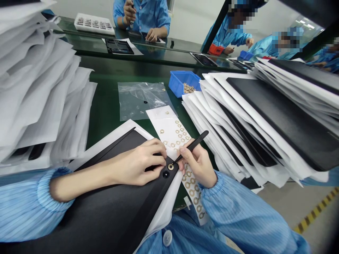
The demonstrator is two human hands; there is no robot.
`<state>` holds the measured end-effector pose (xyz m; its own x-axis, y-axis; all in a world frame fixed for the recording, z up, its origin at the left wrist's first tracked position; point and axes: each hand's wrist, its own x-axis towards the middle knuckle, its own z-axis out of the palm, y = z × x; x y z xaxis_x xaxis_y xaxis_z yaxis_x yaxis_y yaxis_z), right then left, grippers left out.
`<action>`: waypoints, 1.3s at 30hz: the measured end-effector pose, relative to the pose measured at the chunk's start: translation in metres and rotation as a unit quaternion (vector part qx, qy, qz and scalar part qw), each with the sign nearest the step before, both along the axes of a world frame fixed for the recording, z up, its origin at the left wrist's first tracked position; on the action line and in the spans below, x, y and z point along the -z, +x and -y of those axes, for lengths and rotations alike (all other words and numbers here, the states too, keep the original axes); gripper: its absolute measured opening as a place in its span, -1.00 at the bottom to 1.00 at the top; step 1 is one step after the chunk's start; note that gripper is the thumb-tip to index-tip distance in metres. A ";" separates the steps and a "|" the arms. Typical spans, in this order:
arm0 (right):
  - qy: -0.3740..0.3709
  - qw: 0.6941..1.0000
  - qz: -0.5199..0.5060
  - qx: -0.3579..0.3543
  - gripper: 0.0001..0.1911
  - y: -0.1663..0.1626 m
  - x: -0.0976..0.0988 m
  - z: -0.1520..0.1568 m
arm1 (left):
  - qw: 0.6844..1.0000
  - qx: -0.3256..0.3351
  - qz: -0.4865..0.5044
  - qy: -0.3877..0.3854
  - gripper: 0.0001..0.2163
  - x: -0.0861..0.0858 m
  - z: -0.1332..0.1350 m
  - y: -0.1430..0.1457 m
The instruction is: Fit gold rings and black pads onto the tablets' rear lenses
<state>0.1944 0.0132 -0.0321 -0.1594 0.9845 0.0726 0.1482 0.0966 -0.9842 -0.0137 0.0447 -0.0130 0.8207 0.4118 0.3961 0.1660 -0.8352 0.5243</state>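
Note:
A dark, flat tablet back panel (106,208) lies on white sheet material in front of me. Near its right corner are a gold-coloured ring sticker (171,167) and a round black lens-like part (166,174) side by side. My left hand (143,160) rests on the panel with bent fingers, their tips beside these circles; I see nothing held in it. Black tweezers (195,144) are pinched in my right hand (197,162), their tip at the gold ring. Under and beside that hand runs a white strip (169,123) bearing many gold ring stickers.
Tall stacks of panels between white sheets (47,91) stand left and right (275,116). Ahead lie a clear plastic bag (140,97) and a blue bin (176,83) of small parts. Co-workers in blue sit across the green bench, near a white parts tray (92,30).

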 end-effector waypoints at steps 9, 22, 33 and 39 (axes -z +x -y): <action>0.223 0.970 0.095 -0.003 -0.96 0.000 0.003 0.011 | 0.987 0.005 -0.139 0.085 -0.67 -0.006 0.016 -0.010; 0.155 0.987 0.032 0.008 -0.97 0.002 0.005 0.011 | 0.981 -0.025 -0.162 0.100 -0.69 -0.009 0.022 -0.002; 0.171 0.983 0.056 -0.022 -0.95 0.002 0.001 0.009 | 0.982 0.002 -0.164 0.090 -0.68 -0.010 0.018 0.000; 0.194 0.978 0.064 -0.048 -0.92 0.003 -0.002 0.009 | 0.990 0.018 -0.122 0.062 -0.72 -0.005 0.012 -0.004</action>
